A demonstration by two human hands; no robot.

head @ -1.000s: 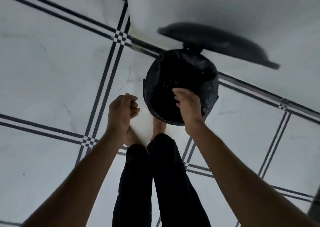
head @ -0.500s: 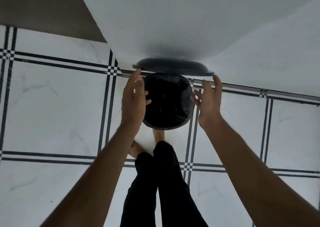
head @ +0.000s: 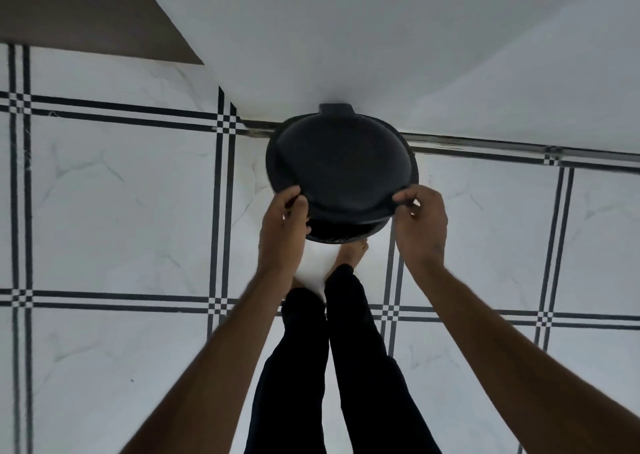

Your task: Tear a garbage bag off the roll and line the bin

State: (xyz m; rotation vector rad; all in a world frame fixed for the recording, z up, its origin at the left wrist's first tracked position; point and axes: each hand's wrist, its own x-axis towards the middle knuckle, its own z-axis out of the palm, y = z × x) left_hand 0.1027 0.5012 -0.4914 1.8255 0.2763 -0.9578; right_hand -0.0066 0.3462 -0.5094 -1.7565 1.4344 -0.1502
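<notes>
Bin [head: 341, 234]: on the floor against the wall, lid [head: 341, 166] nearly down.
Left hand [head: 282, 227]: pinching the lid's near edge.
Right hand [head: 420, 227]: pinching it likewise.
Risk: the lid may trap or drag the liner, hidden here.
Count: one bin, one lid, two hands.

White tiled floor [head: 121, 211], dark grid lines; black bin [head: 341, 237] and bare feet [head: 349, 256] on it.
</notes>
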